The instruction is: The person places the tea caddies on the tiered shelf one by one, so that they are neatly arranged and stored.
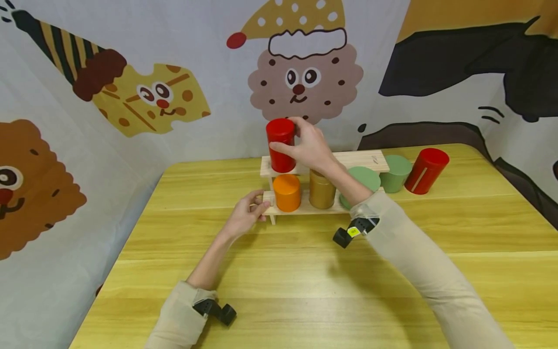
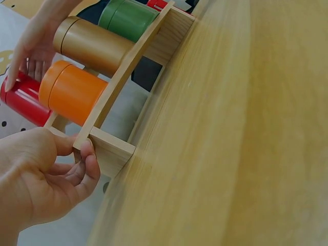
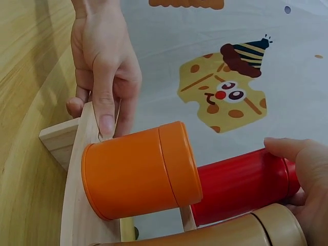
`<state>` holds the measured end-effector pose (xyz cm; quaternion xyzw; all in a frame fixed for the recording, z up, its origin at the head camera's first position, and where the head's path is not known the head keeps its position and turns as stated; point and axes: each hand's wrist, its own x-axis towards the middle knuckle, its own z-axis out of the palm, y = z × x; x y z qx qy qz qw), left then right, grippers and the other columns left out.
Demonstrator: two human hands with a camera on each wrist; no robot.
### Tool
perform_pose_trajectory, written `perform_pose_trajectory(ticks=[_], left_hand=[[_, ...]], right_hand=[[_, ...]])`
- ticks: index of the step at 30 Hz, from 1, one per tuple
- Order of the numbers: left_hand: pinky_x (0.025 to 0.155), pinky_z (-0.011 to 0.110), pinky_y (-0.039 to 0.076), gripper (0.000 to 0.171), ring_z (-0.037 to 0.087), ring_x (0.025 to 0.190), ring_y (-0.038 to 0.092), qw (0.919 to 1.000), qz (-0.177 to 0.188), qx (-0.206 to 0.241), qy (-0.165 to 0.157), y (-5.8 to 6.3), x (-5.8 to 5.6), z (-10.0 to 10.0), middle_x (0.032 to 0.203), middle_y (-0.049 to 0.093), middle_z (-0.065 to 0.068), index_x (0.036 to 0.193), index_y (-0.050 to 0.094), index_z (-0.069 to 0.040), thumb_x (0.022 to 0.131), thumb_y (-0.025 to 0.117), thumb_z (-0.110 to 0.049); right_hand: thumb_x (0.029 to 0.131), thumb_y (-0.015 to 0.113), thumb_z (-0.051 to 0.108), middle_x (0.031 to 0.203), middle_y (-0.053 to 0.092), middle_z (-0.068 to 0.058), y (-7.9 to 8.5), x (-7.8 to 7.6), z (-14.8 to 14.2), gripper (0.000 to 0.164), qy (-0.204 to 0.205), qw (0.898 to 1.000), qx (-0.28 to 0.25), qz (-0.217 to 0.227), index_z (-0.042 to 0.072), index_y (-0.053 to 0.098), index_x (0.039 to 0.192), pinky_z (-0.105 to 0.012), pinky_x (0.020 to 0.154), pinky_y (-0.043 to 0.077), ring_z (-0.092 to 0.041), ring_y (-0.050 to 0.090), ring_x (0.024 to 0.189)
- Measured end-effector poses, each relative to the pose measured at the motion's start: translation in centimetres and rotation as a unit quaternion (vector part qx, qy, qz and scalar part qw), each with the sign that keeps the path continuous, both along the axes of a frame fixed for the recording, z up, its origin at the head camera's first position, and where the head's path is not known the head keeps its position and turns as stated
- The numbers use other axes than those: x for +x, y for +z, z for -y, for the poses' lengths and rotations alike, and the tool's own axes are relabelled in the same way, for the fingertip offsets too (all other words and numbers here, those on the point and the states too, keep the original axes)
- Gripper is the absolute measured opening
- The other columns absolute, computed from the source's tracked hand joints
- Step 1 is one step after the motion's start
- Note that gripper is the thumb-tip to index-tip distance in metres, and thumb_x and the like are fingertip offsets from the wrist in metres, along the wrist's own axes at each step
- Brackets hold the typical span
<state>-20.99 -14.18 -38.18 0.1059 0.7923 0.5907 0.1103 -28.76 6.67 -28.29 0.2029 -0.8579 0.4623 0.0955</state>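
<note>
From my remote seat, I see the right hand [image 1: 311,146] grasping the red canister [image 1: 278,134] above frame centre and the left hand [image 1: 245,214] pinching the wooden rack [image 1: 362,159] by its left end, but a dipping right forearm [image 1: 350,185] could topple the gold canister [image 1: 321,195].

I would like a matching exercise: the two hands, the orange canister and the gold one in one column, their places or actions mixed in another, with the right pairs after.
1. left hand
2. right hand
3. orange canister
4. gold canister

A. lower shelf, between the orange one and a green canister
B. holds a red canister
C. grips the lower shelf's left end
D. lower shelf, leftmost canister

Pairs: 1-C, 2-B, 3-D, 4-A
</note>
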Motion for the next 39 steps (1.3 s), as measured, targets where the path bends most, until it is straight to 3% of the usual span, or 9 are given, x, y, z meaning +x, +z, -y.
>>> perform_pose_trajectory(ticks=[3, 12, 20, 27, 39], left_hand=[[0.085, 0.052, 0.059, 0.053, 0.025, 0.076, 0.062, 1.0000, -0.007, 0.000, -0.002, 0.0, 0.1, 0.0, 0.108, 0.056, 0.023, 0.149, 0.031, 0.015, 0.105, 0.053, -0.005], [0.090, 0.058, 0.056, 0.055, 0.035, 0.081, 0.062, 1.0000, 0.002, 0.003, 0.000, 0.1, 0.1, -0.1, 0.109, 0.056, 0.024, 0.151, 0.030, 0.013, 0.105, 0.054, -0.006], [0.090, 0.059, 0.055, 0.054, 0.036, 0.082, 0.062, 1.0000, 0.003, 0.004, 0.001, 0.1, 0.2, -0.2, 0.109, 0.056, 0.023, 0.151, 0.031, 0.012, 0.105, 0.054, -0.007], [0.083, 0.044, 0.061, 0.058, 0.022, 0.076, 0.062, 1.0000, -0.007, 0.004, 0.005, -3.0, -1.4, 0.5, 0.110, 0.056, 0.019, 0.153, 0.032, 0.007, 0.105, 0.057, -0.015], [0.083, 0.042, 0.061, 0.058, 0.021, 0.076, 0.062, 1.0000, -0.008, 0.002, -0.001, -3.1, -1.5, 0.6, 0.110, 0.056, 0.019, 0.153, 0.032, 0.007, 0.106, 0.057, -0.017]], right_hand=[[0.088, 0.080, 0.035, 0.128, 0.063, -0.010, 0.1, 0.1, 0.0, 0.069, 0.004, 1.000, -0.001, 0.002, 0.003, 0.050, 0.141, -0.039, 0.094, 0.054, -0.024, 0.059, 0.111], [0.089, 0.079, 0.038, 0.138, 0.058, -0.013, 0.5, 0.2, -0.9, 0.074, -0.008, 1.000, -0.013, 0.005, 0.001, 0.047, 0.144, -0.043, 0.103, 0.049, -0.027, 0.057, 0.120], [0.089, 0.079, 0.037, 0.136, 0.057, -0.014, 0.7, 0.9, -2.9, 0.071, -0.021, 0.998, -0.053, 0.017, 0.004, 0.048, 0.144, -0.037, 0.110, 0.045, -0.027, 0.054, 0.127], [0.090, 0.079, 0.035, 0.134, 0.058, -0.012, 0.5, 1.1, -4.8, 0.069, -0.028, 0.996, -0.080, 0.011, 0.003, 0.049, 0.143, -0.031, 0.115, 0.038, -0.026, 0.052, 0.126], [0.092, 0.078, 0.027, 0.127, 0.063, -0.014, 0.3, 1.5, -8.1, 0.055, -0.050, 0.992, -0.117, -0.028, 0.003, 0.056, 0.136, -0.027, 0.111, 0.042, -0.025, 0.056, 0.121]])
